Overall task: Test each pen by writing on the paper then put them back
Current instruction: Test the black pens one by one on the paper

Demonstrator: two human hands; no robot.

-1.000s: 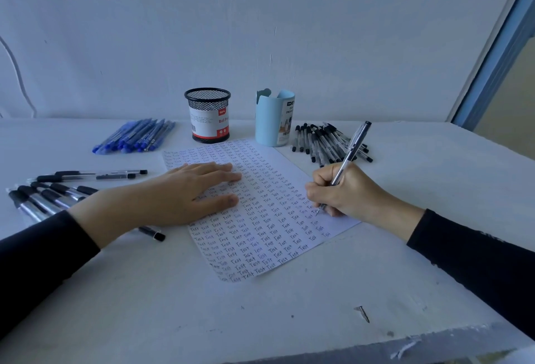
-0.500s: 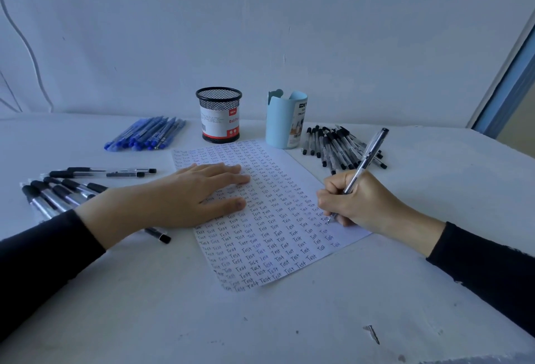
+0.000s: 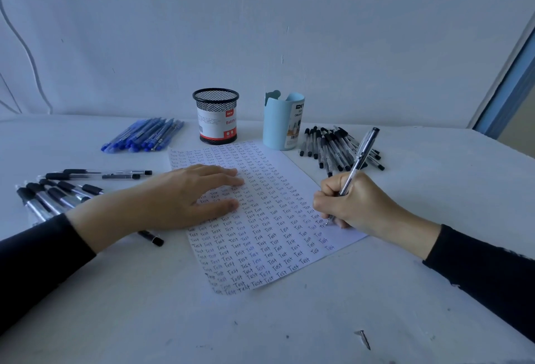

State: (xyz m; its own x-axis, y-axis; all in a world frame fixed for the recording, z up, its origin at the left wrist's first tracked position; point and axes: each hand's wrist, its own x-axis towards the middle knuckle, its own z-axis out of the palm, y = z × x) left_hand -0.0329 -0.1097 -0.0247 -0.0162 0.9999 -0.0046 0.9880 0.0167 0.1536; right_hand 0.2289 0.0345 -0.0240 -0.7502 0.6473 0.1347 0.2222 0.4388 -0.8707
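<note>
The right hand (image 3: 357, 204) is closed around a silver pen (image 3: 362, 155) in a writing grip, and its heel is rested on the right edge of the paper (image 3: 275, 236). The left hand (image 3: 185, 198) is laid flat on the paper's left half, fingers straight and together, with nothing grasped. Both sleeves are black.

The paper is set at a slant on the white table (image 3: 289, 320) and is covered in rows of the handwritten word "Test". Left of the paper, a fan of black-capped clear pens (image 3: 52, 195) is spread, and two more pens (image 3: 98, 174) are laid side by side just beyond it. Beyond the paper's far left corner a bundle of blue pens (image 3: 142, 135) is gathered. Right of the far edge a heap of black-capped pens (image 3: 333, 146) is piled.

At the paper's far edge a black mesh pen cup (image 3: 215, 116) with a red and white label is stood upright; beside it, to the right, a light-blue organiser cup (image 3: 282, 123) is stood. What is inside either cannot be told.

The silver pen's tip is pressed to the paper near its right edge. Its long axis is tilted, with the clip end raised and pointed away and rightward, toward the heap.

One black pen (image 3: 152, 237) is partly hidden under the left wrist, just off the paper's left edge. A small screw (image 3: 363, 339) is seen on the table nearer than the paper's near right corner.
</note>
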